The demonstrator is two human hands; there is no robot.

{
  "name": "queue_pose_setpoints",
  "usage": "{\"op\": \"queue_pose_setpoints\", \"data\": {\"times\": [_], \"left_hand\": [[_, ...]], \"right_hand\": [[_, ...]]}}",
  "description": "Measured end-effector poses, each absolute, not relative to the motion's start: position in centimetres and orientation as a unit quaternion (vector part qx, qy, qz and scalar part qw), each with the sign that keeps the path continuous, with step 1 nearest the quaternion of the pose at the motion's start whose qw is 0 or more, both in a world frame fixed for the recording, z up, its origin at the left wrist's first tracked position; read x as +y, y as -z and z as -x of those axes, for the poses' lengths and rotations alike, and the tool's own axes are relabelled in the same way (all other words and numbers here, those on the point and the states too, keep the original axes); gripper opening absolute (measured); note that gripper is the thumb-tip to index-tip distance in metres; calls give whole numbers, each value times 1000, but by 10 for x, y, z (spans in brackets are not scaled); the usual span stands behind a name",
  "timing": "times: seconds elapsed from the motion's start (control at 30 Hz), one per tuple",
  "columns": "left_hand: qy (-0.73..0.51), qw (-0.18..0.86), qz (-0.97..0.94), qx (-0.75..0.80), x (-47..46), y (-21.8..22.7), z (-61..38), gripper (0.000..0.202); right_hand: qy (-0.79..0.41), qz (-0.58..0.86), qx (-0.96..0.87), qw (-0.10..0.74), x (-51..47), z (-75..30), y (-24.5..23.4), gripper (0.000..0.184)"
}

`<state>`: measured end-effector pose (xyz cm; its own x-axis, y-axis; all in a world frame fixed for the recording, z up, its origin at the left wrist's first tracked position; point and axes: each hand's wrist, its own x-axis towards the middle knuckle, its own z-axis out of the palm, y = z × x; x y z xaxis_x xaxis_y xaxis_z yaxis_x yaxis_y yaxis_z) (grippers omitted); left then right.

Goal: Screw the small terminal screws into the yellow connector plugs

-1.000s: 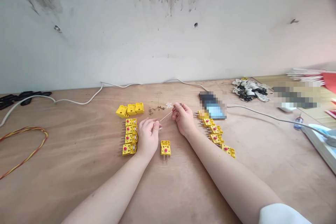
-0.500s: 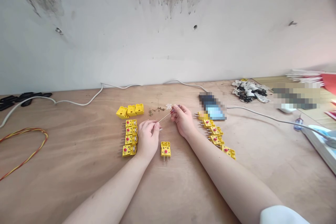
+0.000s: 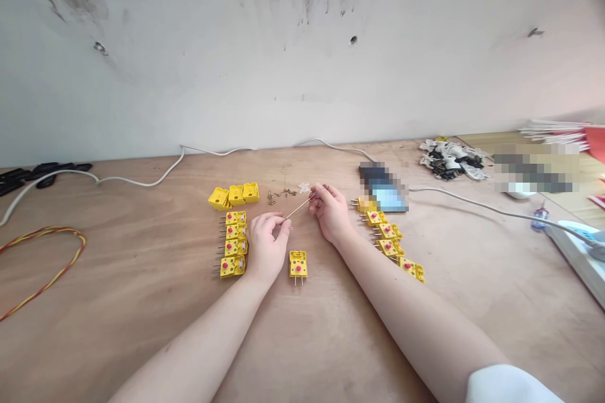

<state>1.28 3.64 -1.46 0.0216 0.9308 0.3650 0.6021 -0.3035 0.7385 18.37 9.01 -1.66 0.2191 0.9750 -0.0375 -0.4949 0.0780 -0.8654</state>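
My left hand [image 3: 265, 244] rests on the wooden table [image 3: 142, 277] with its fingers pinched on a tiny metal part too small to name. My right hand [image 3: 331, 209] is closed on a thin screwdriver [image 3: 299, 206] whose tip points at the left fingertips. A single yellow connector [image 3: 298, 263] with a red dot lies just below and between the hands. To the left of my left hand runs a column of yellow connectors [image 3: 233, 242], and a second row [image 3: 390, 244] lies right of my right forearm. Small screws [image 3: 282, 194] are scattered just beyond the hands.
Three yellow covers [image 3: 235, 194] sit above the left column. A white cable [image 3: 142, 181] runs along the back, a red-yellow wire [image 3: 45, 258] loops at left, and black parts [image 3: 28, 176] lie at far left. A pile of black and white pieces [image 3: 451, 159] and a white power strip [image 3: 579, 249] are at right.
Both hands have stayed almost in place; the left fingertips shifted slightly against the screwdriver tip. The view has tilted a little.
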Motion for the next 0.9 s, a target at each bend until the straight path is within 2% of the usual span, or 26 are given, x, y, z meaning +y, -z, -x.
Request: {"op": "queue_pose_setpoints", "data": {"times": [0.4,0.57,0.9], "left_hand": [[-401,199,-683,577,36,14,-15,13],[-397,195,-687,576,36,14,-15,12],[-392,209,-686,576,36,15,-16,12]], "right_hand": [[-530,409,-322,669,90,-185,19,25],[-529,406,-274,693,92,-186,19,26],[-491,448,-344,663,95,-185,26,24]]}}
